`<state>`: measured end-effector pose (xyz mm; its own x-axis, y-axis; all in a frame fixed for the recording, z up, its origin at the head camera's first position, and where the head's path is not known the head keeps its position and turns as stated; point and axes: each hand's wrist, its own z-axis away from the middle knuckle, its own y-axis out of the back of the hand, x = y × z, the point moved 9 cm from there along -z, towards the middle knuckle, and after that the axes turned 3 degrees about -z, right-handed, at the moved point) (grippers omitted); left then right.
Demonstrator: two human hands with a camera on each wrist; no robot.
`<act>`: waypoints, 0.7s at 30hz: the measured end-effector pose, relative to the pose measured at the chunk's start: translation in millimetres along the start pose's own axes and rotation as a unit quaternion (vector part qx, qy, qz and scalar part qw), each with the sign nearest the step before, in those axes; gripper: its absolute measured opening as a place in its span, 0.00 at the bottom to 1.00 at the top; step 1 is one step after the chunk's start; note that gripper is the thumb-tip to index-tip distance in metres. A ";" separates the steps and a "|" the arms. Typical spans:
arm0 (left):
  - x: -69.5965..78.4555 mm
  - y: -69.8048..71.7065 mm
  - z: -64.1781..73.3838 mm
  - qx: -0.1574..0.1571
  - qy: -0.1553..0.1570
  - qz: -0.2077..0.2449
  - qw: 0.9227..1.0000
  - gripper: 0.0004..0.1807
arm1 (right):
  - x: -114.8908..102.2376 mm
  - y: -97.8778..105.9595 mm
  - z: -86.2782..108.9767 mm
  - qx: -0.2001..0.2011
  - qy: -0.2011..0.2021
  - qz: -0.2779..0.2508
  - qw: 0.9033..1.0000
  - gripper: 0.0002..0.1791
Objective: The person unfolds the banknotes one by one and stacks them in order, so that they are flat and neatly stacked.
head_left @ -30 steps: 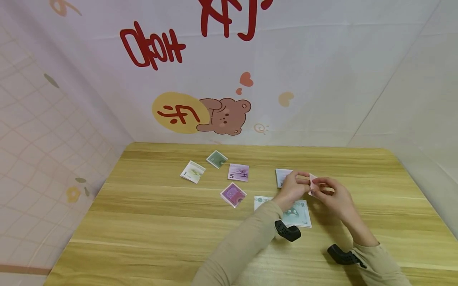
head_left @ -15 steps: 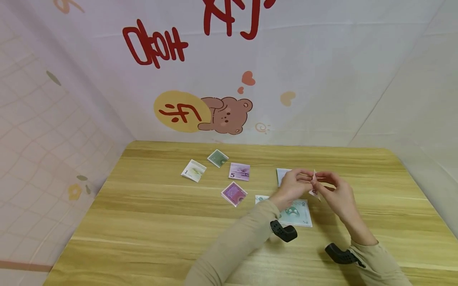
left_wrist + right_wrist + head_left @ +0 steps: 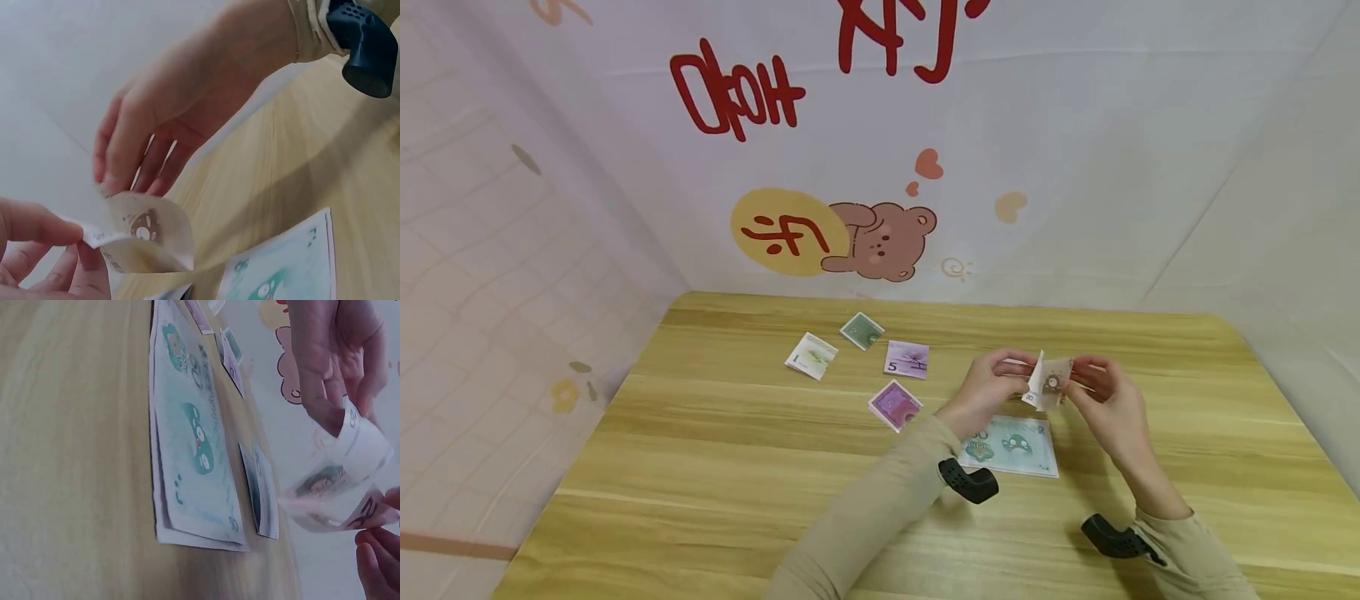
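Observation:
Between my two hands a folded play banknote (image 3: pixel 1054 383) is held up, its halves spread apart into a curve. My left hand (image 3: pixel 988 387) pinches one end, where a small 20 shows. At the other end, the fingertips of my right hand (image 3: pixel 1108 408) pinch its edge. In the left wrist view the banknote (image 3: pixel 150 231) bows open, with a brown print inside. Below the hands lie green flat banknotes (image 3: pixel 1018 446), stacked slightly askew. The right wrist view shows bluish folded banknotes (image 3: pixel 265 494) beside that stack; my left hand hides them in the head view.
Left of my hands, folded notes lie spread on the wooden table (image 3: pixel 715 467): a 1 note (image 3: pixel 812 357), a dark green note (image 3: pixel 862 332), a purple 5 note (image 3: pixel 907 359) and a magenta note (image 3: pixel 895 406). A printed white cloth (image 3: pixel 1075 125) rises behind the table's far edge.
My left hand has moved left, away from the right hand. The banknote between them, nearly edge-on before, has spread open. More of the green stack shows now.

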<state>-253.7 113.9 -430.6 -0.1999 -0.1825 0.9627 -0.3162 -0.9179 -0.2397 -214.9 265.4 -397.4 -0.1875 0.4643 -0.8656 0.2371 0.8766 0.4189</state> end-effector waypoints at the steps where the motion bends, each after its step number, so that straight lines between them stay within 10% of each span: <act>1: 0.8 4.2 0.6 0.008 -0.002 -0.002 1.000 0.20 | 0.1 1.0 0.4 0.006 0.002 0.002 1.000 0.19; 9: 8.5 34.6 8.7 0.061 -0.030 -0.063 0.996 0.22 | 0.6 4.9 1.1 0.041 0.027 0.022 0.999 0.07; 21: 20.7 66.8 21.3 0.097 -0.115 -0.198 0.969 0.22 | 5.0 3.5 1.3 0.020 0.056 0.037 0.998 0.06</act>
<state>-259.2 41.4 -424.0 0.1208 0.1447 0.9821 -0.1419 -0.9766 0.1614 -213.8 270.6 -400.6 -0.2737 0.5404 -0.7957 0.2912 0.8350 0.4669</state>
